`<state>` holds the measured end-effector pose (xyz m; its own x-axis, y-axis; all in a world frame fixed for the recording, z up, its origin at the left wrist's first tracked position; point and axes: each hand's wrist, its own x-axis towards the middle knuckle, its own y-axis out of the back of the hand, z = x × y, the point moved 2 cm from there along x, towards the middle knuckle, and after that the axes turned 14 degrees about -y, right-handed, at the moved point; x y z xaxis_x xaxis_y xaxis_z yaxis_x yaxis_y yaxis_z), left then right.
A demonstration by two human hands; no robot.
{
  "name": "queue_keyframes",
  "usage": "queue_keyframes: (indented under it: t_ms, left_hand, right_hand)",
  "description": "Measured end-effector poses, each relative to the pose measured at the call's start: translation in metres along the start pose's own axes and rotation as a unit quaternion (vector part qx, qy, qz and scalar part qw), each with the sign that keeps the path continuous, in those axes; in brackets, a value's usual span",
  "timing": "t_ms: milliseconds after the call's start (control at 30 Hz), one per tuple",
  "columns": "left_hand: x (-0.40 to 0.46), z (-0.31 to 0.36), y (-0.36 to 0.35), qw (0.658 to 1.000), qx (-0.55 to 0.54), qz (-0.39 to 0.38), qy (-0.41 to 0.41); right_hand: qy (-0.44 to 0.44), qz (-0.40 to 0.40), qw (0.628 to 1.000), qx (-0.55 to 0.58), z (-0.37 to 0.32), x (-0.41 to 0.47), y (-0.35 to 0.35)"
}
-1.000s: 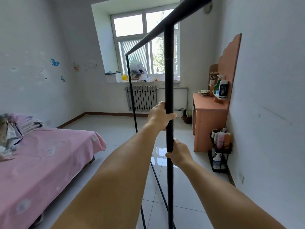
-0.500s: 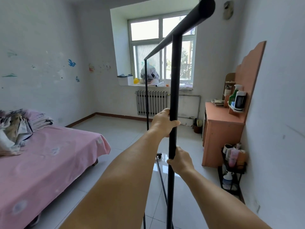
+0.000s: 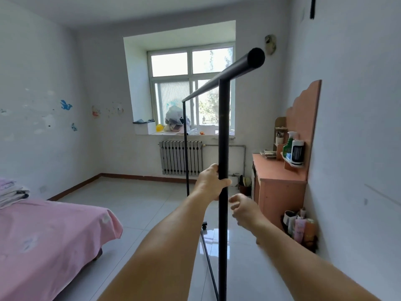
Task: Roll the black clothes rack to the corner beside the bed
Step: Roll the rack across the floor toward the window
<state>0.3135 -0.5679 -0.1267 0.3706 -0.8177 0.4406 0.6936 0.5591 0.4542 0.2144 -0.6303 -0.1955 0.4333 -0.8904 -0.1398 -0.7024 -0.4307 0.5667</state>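
The black clothes rack (image 3: 223, 131) stands upright on the tiled floor in front of me, its top bar running away toward the window. My left hand (image 3: 211, 181) is wrapped around the near vertical post at about waist height. My right hand (image 3: 244, 208) hovers just right of the same post, fingers loosely curled and not touching it. A small caster (image 3: 204, 224) shows at the rack's base. The bed with a pink sheet (image 3: 54, 235) fills the lower left, and the corner beyond it lies along the left wall.
An orange desk (image 3: 280, 187) with bottles and a small heater stands against the right wall, with a low shelf of bottles (image 3: 301, 229) in front of it. A radiator (image 3: 181, 157) sits under the cluttered window sill. Folded bedding (image 3: 10, 191) lies on the bed.
My right hand has let go of the post and moved off to its right. The view has risen and pulled back, so the rack's top bar now sits lower in frame.
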Motion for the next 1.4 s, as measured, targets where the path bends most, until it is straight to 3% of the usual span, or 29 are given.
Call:
queue_keyframes:
  t_ms: [100, 200, 300, 467, 767, 1400]
  left_hand:
    - [0.019, -0.011, 0.001, 1.0, -0.001, -0.008, 0.001]
    - [0.034, -0.022, 0.001, 1.0, 0.001, -0.01, -0.005]
    - [0.046, -0.029, 0.0, 1.0, 0.004, -0.015, -0.008]
    - [0.062, -0.038, -0.001, 1.0, 0.004, -0.016, -0.011]
    - [0.077, -0.041, -0.002, 1.0, -0.001, -0.014, 0.002]
    - [0.147, -0.048, -0.053, 1.0, 0.019, 0.0, 0.009]
  right_hand:
    - [0.106, 0.116, 0.963, 0.217, -0.049, -0.002, 0.044]
    - [0.272, 0.135, 0.92, 0.248, -0.107, -0.021, 0.072]
    - [0.342, 0.122, 0.9, 0.242, -0.163, -0.033, 0.083]
    - [0.309, 0.161, 0.881, 0.32, -0.218, -0.014, 0.093]
    - [0.271, 0.266, 0.887, 0.262, -0.245, 0.023, 0.111]
    - [0.293, 0.25, 0.889, 0.247, -0.227, 0.11, 0.164]
